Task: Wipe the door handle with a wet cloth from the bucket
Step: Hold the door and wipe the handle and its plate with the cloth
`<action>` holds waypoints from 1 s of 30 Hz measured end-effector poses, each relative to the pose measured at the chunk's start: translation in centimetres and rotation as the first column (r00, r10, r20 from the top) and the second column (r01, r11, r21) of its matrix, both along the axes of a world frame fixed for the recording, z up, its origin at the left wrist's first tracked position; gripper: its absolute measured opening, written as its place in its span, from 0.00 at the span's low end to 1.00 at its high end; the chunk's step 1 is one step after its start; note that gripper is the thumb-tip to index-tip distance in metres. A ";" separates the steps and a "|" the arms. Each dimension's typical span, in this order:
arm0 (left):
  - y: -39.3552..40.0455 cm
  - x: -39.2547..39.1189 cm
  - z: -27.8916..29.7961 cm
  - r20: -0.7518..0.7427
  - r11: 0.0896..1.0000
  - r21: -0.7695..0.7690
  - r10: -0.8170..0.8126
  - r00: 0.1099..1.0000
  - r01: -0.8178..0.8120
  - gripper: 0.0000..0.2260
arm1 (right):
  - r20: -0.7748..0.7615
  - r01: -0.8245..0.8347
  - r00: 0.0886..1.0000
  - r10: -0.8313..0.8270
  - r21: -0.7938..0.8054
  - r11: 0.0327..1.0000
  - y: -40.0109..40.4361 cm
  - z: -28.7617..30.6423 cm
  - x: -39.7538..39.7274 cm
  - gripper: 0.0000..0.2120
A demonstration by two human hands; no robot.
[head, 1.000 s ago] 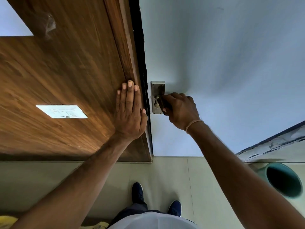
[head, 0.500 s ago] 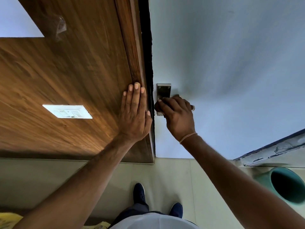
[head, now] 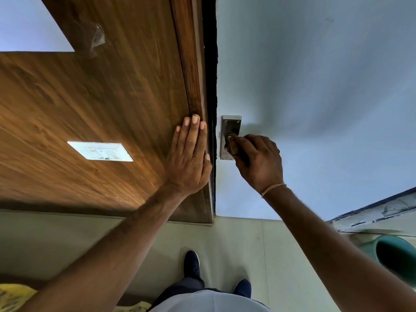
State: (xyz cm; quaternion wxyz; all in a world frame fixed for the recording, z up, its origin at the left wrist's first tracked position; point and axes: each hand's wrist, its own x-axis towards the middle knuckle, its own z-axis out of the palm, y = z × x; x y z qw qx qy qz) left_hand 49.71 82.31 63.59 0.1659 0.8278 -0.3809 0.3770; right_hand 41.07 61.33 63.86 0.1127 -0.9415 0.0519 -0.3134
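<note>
The metal door handle plate (head: 230, 126) is fixed to the pale door (head: 315, 86), close to its left edge. My right hand (head: 258, 161) is closed around the handle lever, which it hides; a dark cloth (head: 234, 149) shows between my fingers, pressed against the lower part of the plate. My left hand (head: 190, 158) lies flat, fingers together, on the brown wooden frame (head: 112, 97) just left of the door gap. The green bucket (head: 396, 255) stands on the floor at the lower right, partly cut off by the frame edge.
A white switch plate (head: 100, 151) sits on the wooden panel at the left. My dark shoes (head: 191, 264) stand on the pale tiled floor (head: 247, 244) below. Something yellow (head: 13, 296) lies at the bottom left corner. A worn threshold (head: 371, 212) runs at the right.
My right hand has slid from over the plate's middle down and to the right, uncovering more of the plate. The left hand stays flat on the frame.
</note>
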 end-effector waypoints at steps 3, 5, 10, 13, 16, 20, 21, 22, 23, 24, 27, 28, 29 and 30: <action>-0.1 0.0 0.0 -0.002 1.000 -0.002 -0.003 1.000 0.003 0.31 | -0.037 -0.036 0.999 0.034 -0.055 0.998 1.3 -0.1 0.9 0.16; -0.2 0.0 0.0 -0.006 1.000 -0.010 0.000 1.000 0.000 0.31 | -0.074 -0.066 0.996 0.057 -0.131 0.989 1.9 -0.2 1.6 0.16; -0.4 0.0 -0.1 0.009 1.000 -0.016 0.012 1.000 -0.011 0.32 | -0.077 -0.165 0.986 0.148 -0.325 0.931 1.8 -0.4 2.4 0.14; -0.5 -0.1 -0.2 0.019 1.000 -0.024 0.012 1.000 -0.011 0.32 | -0.124 -0.204 0.977 0.171 -0.346 0.916 0.9 0.0 2.2 0.16; -0.7 0.0 -0.2 0.020 0.999 -0.035 0.019 1.000 -0.018 0.33 | -0.149 -0.125 0.985 0.083 -0.295 0.947 -0.2 -0.1 1.2 0.18; -0.9 -0.1 -0.2 0.018 0.999 -0.042 0.014 1.000 -0.013 0.34 | -0.191 -0.041 0.981 -0.016 -0.290 0.956 -2.4 -0.1 -0.3 0.18; -0.9 -0.1 -0.2 0.016 0.999 -0.043 0.012 1.000 -0.012 0.34 | -0.196 -0.025 0.980 -0.035 -0.296 0.955 -2.8 0.1 -0.6 0.17; -0.9 -0.2 -0.2 0.016 0.999 -0.043 0.013 1.000 -0.012 0.33 | -0.201 -0.005 0.978 -0.058 -0.299 0.954 -2.9 0.3 -0.8 0.16; -0.8 -0.2 -0.2 0.018 0.999 -0.042 0.016 1.000 -0.016 0.33 | -0.210 0.012 0.975 -0.077 -0.297 0.955 -2.6 0.6 -0.8 0.15; -0.8 -0.3 -0.1 0.018 0.999 -0.039 0.018 1.000 -0.017 0.33 | -0.225 0.018 0.970 -0.087 -0.290 0.957 -2.1 0.8 -0.7 0.15; -0.7 -0.3 -0.1 0.012 0.999 -0.036 0.020 1.000 -0.019 0.34 | -0.317 -0.025 0.946 -0.063 -0.266 0.964 0.2 1.0 0.5 0.20; -0.8 -0.3 -0.1 0.011 0.999 -0.040 0.024 1.000 -0.023 0.34 | -0.343 -0.040 0.938 -0.054 -0.261 0.964 0.6 1.1 0.7 0.21; -0.8 -0.4 -0.1 0.012 0.999 -0.044 0.030 0.999 -0.029 0.34 | -0.358 -0.053 0.933 -0.045 -0.258 0.965 0.6 1.3 0.8 0.22; -0.9 -0.5 -0.1 0.012 0.998 -0.045 0.036 0.999 -0.035 0.34 | -0.362 -0.065 0.932 -0.031 -0.250 0.966 0.2 1.5 0.7 0.23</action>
